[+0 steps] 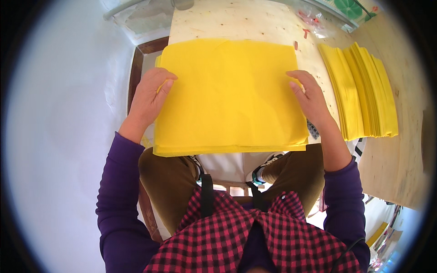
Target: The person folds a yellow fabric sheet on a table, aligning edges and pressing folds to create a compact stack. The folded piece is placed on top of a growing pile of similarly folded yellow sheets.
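Fingers [165, 73] of your left hand [150, 93] and right hand [313, 95] curl loosely apart from the thumbs [298, 92], pinching nothing visible, with the rectangular stack of bright-yellow, fabric-like sheets [232, 95] lying between them, and light, matched pressure probably best keeps its edges flush.

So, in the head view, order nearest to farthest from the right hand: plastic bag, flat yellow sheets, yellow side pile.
1. Flat yellow sheets, at the right hand, stretching left.
2. Yellow side pile, to its right.
3. Plastic bag, farther forward.
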The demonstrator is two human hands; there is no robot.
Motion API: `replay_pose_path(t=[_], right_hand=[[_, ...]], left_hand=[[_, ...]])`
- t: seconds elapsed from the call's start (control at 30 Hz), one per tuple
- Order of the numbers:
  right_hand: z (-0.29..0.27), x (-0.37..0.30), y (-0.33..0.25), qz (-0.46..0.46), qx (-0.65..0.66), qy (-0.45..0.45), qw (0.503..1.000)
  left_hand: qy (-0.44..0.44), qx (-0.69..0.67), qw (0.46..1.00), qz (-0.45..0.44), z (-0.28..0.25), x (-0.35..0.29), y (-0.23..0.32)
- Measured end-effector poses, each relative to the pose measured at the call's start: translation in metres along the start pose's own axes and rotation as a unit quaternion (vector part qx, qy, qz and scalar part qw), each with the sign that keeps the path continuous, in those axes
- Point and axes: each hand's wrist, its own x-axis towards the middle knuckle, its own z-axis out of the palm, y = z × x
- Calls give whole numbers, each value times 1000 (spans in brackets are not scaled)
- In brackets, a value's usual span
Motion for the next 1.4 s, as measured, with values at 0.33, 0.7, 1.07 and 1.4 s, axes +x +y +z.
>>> replay_pose_path(t=[0.33,0.7,1.07,1.4], right_hand=[[12,48,30,-16,-63,70,995],[23,51,36,1,-83,56,995],[16,11,29,-57,-62,48,995],[5,28,48,-56,-65,86,993]], left_hand=[[2,141,990,-13,3,42,-42],[-31,75,997,21,16,41,-20],[-60,84,995,17,12,6,-5],[-22,109,993,30,11,5,-1]])
